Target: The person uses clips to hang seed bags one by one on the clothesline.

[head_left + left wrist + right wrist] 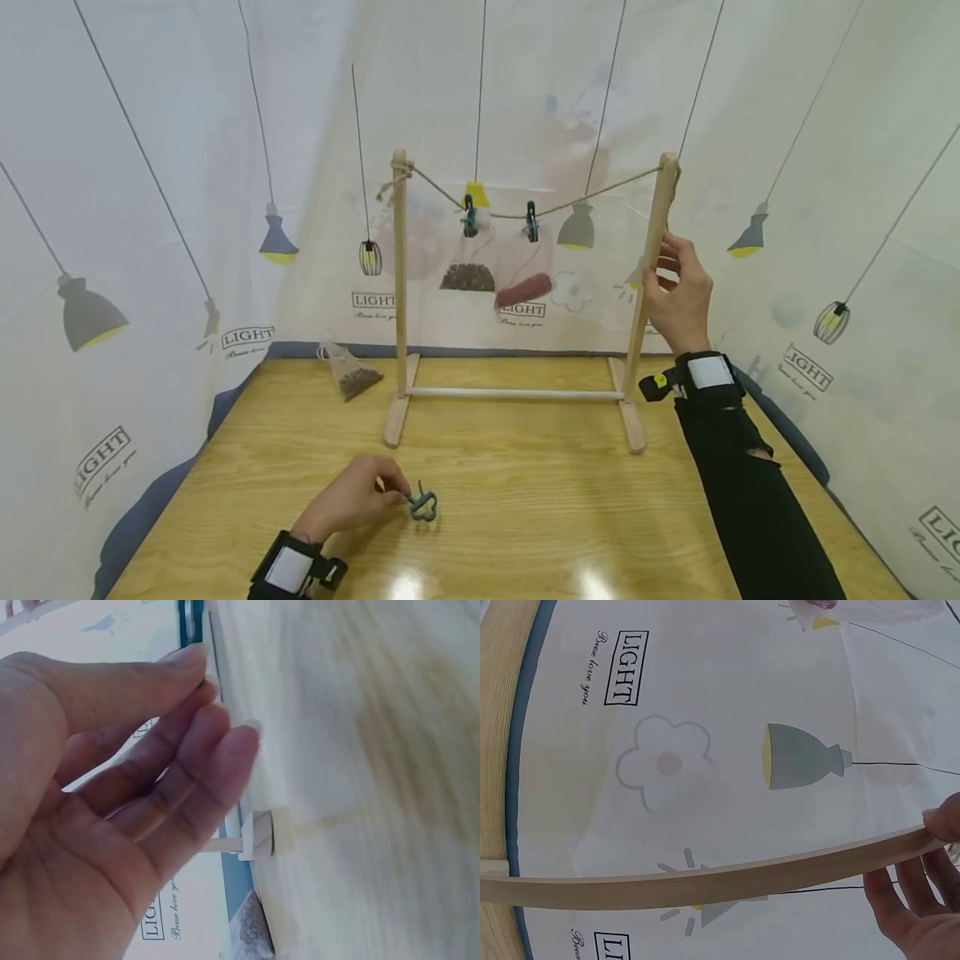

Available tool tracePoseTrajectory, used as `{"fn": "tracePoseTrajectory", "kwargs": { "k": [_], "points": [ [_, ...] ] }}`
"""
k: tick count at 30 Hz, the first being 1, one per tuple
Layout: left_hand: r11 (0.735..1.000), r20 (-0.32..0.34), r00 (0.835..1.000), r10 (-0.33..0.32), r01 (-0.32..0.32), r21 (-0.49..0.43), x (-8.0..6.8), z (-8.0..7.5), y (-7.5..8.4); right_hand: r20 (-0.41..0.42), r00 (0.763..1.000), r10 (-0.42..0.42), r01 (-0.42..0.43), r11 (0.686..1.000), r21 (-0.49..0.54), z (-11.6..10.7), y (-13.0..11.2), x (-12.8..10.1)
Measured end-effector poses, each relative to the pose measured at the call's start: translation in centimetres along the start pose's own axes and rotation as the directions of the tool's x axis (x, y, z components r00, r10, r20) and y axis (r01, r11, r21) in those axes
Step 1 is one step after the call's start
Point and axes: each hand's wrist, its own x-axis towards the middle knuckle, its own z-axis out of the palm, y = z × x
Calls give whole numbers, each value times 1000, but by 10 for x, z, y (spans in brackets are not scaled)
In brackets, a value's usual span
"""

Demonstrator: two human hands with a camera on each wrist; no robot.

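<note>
Thumb and index finger of my left hand [358,500] pinch a dark green clip [423,506] with a flower-shaped loop, low over the table front. In the left wrist view only part of the green clip [190,622] shows past the fingertips. My right hand [681,292] grips the right post [651,242] of a wooden stand, thumb on one side and fingers on the other. A sagging twine [600,197] joins the two posts. Two green clips [469,217] on it hold a mesh bag of dark bits [468,277] and a bag with a dark red roll [523,290].
Left of the stand, a small drawstring mesh bag [354,377] with dark contents lies on the wooden table [510,467]. A white crossbar [517,393] links the stand's feet. Printed cloth [165,167] hangs behind and along both sides.
</note>
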Motion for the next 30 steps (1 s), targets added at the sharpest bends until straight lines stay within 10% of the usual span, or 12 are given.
{"fn": "tracePoseTrajectory", "kwargs": {
  "k": [16, 30],
  "points": [
    [997, -230, 970, 74, -75, 3, 18, -5, 24, 4, 1000, -20, 20, 1000, -25, 1, 0, 1],
    [981, -432, 884, 181, -193, 16, 37, -12, 53, 15, 1000, -9, 9, 1000, -22, -1, 1, -2]
  ]
}}
